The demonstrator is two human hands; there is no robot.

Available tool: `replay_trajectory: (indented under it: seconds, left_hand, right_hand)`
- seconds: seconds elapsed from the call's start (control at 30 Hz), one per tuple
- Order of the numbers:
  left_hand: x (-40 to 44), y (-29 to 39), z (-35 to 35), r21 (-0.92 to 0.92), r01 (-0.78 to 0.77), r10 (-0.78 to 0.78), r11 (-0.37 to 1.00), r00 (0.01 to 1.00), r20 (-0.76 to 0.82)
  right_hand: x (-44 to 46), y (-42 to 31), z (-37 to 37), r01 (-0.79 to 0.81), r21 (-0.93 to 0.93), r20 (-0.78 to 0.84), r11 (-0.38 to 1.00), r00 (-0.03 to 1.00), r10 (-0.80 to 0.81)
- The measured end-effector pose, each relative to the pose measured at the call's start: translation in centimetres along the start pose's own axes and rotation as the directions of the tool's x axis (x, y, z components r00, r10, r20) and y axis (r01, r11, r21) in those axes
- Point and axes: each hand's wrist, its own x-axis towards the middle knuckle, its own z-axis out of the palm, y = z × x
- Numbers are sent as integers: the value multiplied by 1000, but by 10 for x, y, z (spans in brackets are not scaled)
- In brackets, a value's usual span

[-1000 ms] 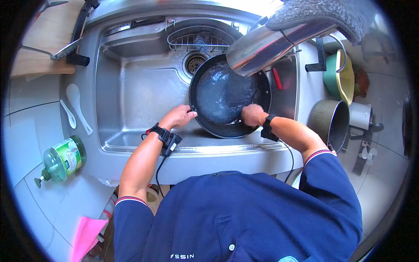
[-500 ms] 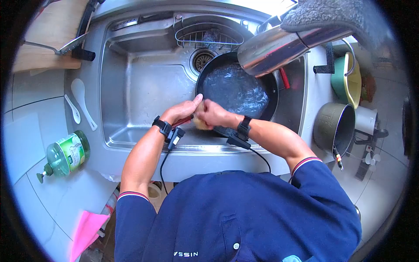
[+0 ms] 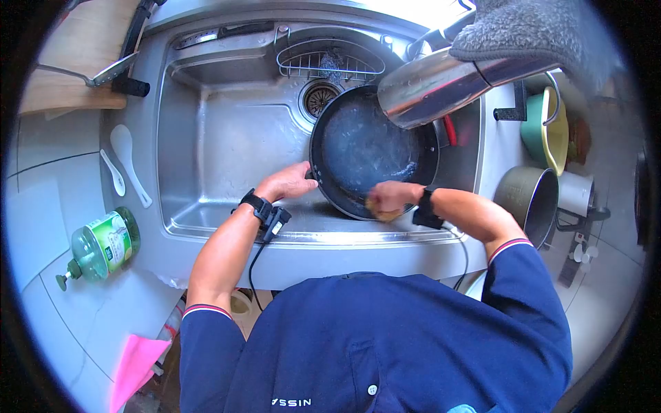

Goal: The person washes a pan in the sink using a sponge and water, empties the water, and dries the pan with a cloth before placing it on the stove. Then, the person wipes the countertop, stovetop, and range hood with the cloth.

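A wide dark frying pan (image 3: 358, 148) sits tilted in the steel sink, its inside facing up with a wet, cloudy sheen. Its red handle (image 3: 450, 129) points to the right sink wall. My left hand (image 3: 290, 182) is closed on the pan's left edge, the thumb near the rim; what lies under the fingers is hidden. My right hand (image 3: 394, 198) grips a yellowish sponge (image 3: 384, 215), pressed against the near rim of the pan. Most of the sponge is covered by my fingers.
A shiny metal cylinder (image 3: 430, 89) with a grey cloth (image 3: 513, 31) overhangs the pan. At the back are a wire rack (image 3: 330, 67) and a knife (image 3: 224, 33). Left stands a green soap bottle (image 3: 110, 241) lying near spoons (image 3: 129, 162); right, a pot (image 3: 530, 199).
My right hand has moved right along the near rim with the sponge, away from my left hand. The water in the pan has shrunk to a thin film, and my left hand has shifted slightly.
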Motion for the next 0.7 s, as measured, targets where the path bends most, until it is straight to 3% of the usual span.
replay_trajectory:
  seconds: [0.03,0.07,0.1,0.13,0.17,0.2,0.27,0.3,0.37,0.4,0.47,0.5,0.6,0.7]
  left_hand:
    - [12,-24,7,76,-37,39,996,999,-34]
    - [25,-47,11,156,-70,81,985,995,-65]
    - [25,-48,11,181,-43,56,983,996,-70]
    - [25,-48,11,206,-15,31,978,997,-75]
    - [16,-24,4,178,67,-57,982,996,-63]
    - [10,-6,-2,149,149,-144,977,988,-48]
    - [4,4,-9,218,137,-121,966,989,-84]
    - [3,8,-13,250,131,-108,959,989,-103]
    - [0,19,-17,265,187,-173,946,982,-73]
    - [-1,22,-19,279,212,-205,936,977,-54]
    - [2,13,-17,240,202,-194,949,979,-57]
    - [4,7,-12,217,198,-190,956,980,-60]
    - [8,-15,-5,245,105,-72,964,988,-138]
    - [5,-3,-5,257,149,-115,955,983,-142]
  right_hand:
    - [4,-25,-9,43,109,1,993,999,-43]
    - [28,-32,-1,158,94,-230,983,964,-133]
    - [41,-48,-9,257,186,-341,948,922,-183]
    - [54,-58,-16,409,249,-522,878,820,-234]
    - [62,-71,-25,428,280,-639,859,751,-165]
    - [71,-74,-31,451,208,-692,868,695,-196]
    - [80,-78,-50,493,92,-803,865,550,-228]
    - [81,-81,-64,511,45,-858,858,460,-229]
    - [95,-69,-89,379,43,-898,924,420,-130]
    - [104,-53,-94,319,-125,-916,940,326,-233]
    - [140,5,-97,279,-192,-933,941,246,-263]
    - [162,42,-98,323,-99,-947,941,260,-189]
    - [88,13,-108,37,-47,-913,998,405,-58]
    - [64,27,-100,-15,-62,-916,998,398,-51]
